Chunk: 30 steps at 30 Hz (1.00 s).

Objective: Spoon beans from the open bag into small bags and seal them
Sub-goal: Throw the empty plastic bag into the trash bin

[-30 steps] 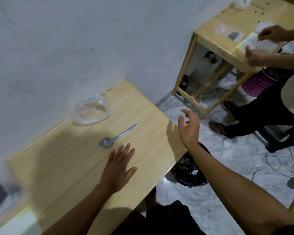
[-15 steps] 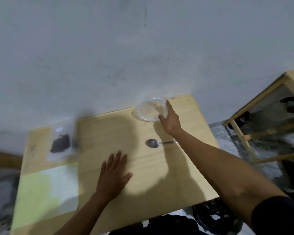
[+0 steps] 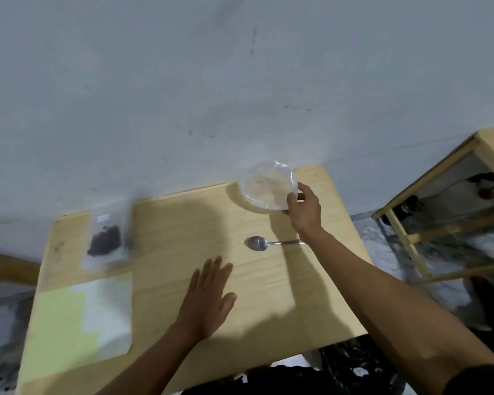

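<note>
1. Pale, scuffed wall (image 3: 183, 95) fills the upper half of the head view; below it a light wooden table (image 3: 166, 223) stands against it, and a second wooden table (image 3: 491, 143) shows at 3 o'clock.
2. At 1 o'clock on the table, the right hand (image 3: 304, 208) pinches the near right edge of a crumpled clear plastic bag (image 3: 267, 183); its thumb and fingers are curled onto the rim, and the bag spreads away from the grip toward 11 o'clock, close to the wall.
3. One metal spoon (image 3: 258, 243) lies just below that hand, bowl pointing to 9 o'clock, handle running under the wrist; no hand touches it.
4. One left hand (image 3: 208, 295) rests flat at the table's middle, fingers straight and spread, grasping nothing.
5. One clear bag of dark beans (image 3: 104, 240) lies at 9 o'clock, well apart from both hands; it is blurred.
6. One yellow-green and white sheet (image 3: 80, 323) lies at 8 o'clock, below the bean bag.
</note>
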{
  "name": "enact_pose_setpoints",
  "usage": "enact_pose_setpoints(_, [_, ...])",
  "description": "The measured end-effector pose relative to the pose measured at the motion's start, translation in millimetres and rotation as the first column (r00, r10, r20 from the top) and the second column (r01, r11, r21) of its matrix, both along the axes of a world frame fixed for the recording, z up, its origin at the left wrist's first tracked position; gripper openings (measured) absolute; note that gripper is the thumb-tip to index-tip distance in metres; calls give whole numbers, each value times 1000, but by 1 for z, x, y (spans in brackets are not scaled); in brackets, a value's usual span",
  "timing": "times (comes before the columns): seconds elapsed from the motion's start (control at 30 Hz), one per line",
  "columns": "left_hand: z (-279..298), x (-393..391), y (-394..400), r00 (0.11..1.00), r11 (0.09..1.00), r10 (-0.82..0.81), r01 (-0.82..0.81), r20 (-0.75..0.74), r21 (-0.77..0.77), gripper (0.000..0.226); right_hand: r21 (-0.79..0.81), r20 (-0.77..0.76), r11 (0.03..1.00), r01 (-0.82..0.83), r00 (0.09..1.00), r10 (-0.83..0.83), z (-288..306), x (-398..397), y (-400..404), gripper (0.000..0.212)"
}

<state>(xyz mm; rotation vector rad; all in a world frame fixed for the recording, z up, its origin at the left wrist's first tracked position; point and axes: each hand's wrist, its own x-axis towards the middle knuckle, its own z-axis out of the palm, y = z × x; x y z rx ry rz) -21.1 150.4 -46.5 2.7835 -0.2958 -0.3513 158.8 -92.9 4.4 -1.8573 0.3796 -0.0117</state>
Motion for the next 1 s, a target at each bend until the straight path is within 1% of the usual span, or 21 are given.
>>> enact_pose_setpoints(0.07, [4, 8, -18, 997, 997, -77, 77, 25, -5, 66, 49, 7, 997, 62, 998, -63, 4, -14, -20, 35])
enact_pose_setpoints(0.17, [5, 21, -53, 973, 974, -226, 225, 49, 31, 62, 92, 11, 980, 179, 983, -181, 9, -40, -57, 32])
enact_pose_setpoints(0.33, [0, 37, -119, 895, 898, -439, 439, 81, 18, 62, 93, 43, 913, 398, 914, -403, 14, -102, -130, 39])
enact_pose_setpoints(0.4, [-1, 39, -145, 860, 864, -503, 503, 87, 14, 64, 107, 25, 840, 531, 844, -536, 12, -133, -159, 38])
enact_pose_setpoints(0.43, [-3, 39, -157, 846, 849, -528, 528, 81, 14, 64, 112, 12, 783, 612, 787, -617, 9, -149, -172, 37])
enact_pose_setpoints(0.5, [-10, 37, -175, 832, 834, -552, 552, 62, 20, 66, 109, -18, 631, 768, 636, -771, 2, -183, -194, 37])
enact_pose_setpoints(0.57, [-20, 36, -185, 843, 844, -537, 537, 23, 10, 68, 75, -74, 504, 861, 509, -858, -11, -217, -209, 37])
enact_pose_setpoints(0.63, [-28, 34, -188, 843, 843, -538, 538, 7, -6, 70, -8, -142, 427, 904, 421, -896, -30, -248, -218, 35])
enact_pose_setpoints(0.7, [-31, 33, -188, 837, 837, -546, 546, 17, -9, 72, -81, -215, 379, 922, 355, -910, -49, -274, -224, 36])
enact_pose_setpoints(0.83, [-32, 33, -190, 844, 844, -536, 536, 20, 13, 75, -82, -392, 280, 957, 227, -891, -80, -311, -221, 37])
enact_pose_setpoints(0.9, [-33, 33, -190, 847, 847, -531, 530, 17, 29, 75, -101, -448, 268, 958, 197, -872, -96, -323, -216, 36])
enact_pose_setpoints(1.0, [-34, 34, -189, 840, 840, -543, 542, 15, 20, 76, -92, -509, 268, 959, 186, -840, -112, -333, -210, 39])
